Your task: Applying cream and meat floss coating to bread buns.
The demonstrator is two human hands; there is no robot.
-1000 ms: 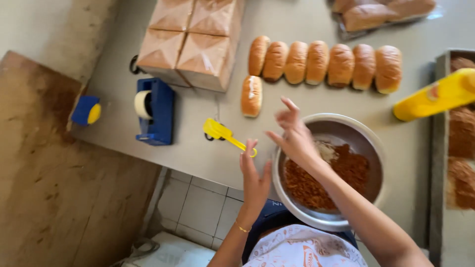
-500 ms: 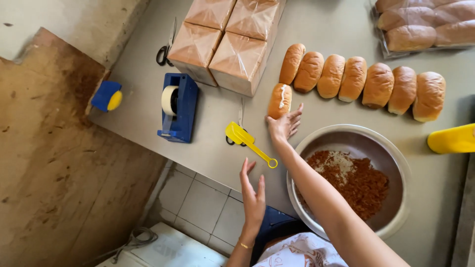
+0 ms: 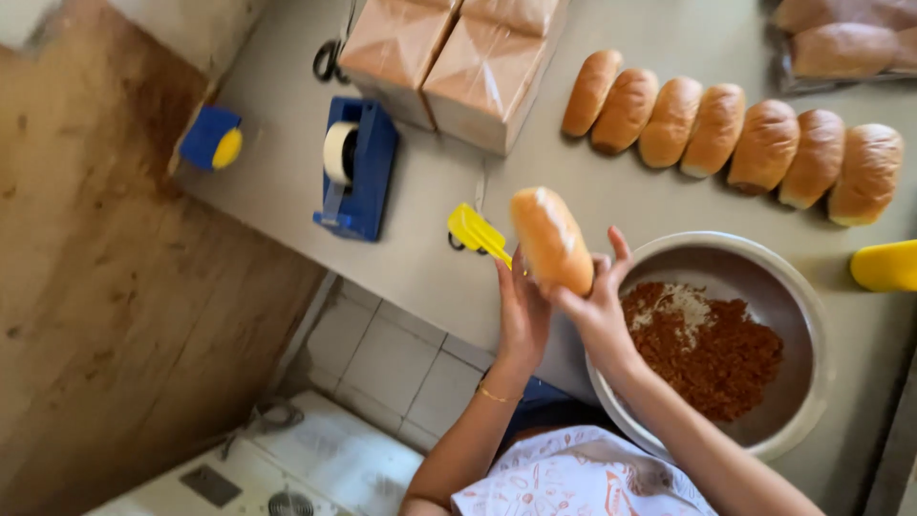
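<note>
Now my right hand (image 3: 597, 311) grips a bread roll (image 3: 551, 239) from below, fingers curled round it, while my left hand (image 3: 521, 315) lies open-palmed against its near end. Beside them sits a metal bowl (image 3: 802, 296) of reddish-brown filling (image 3: 712, 354); seven more rolls (image 3: 735, 139) line the grey counter (image 3: 430, 248) beyond.

A grey worktop (image 3: 287, 172) carries everything, and the metal bowl (image 3: 807, 315) at its near edge serves as landmark. Beyond the bowl lies a row of seven bread rolls (image 3: 731, 134). Just left of the bowl lies a yellow tool (image 3: 476, 232). Farther left stands a blue tape dispenser (image 3: 355, 167), and beyond that two brown paper-wrapped packs (image 3: 449, 57) with scissors (image 3: 330, 57) beside them. Right of the bowl rests a yellow object (image 3: 886, 266).
</note>
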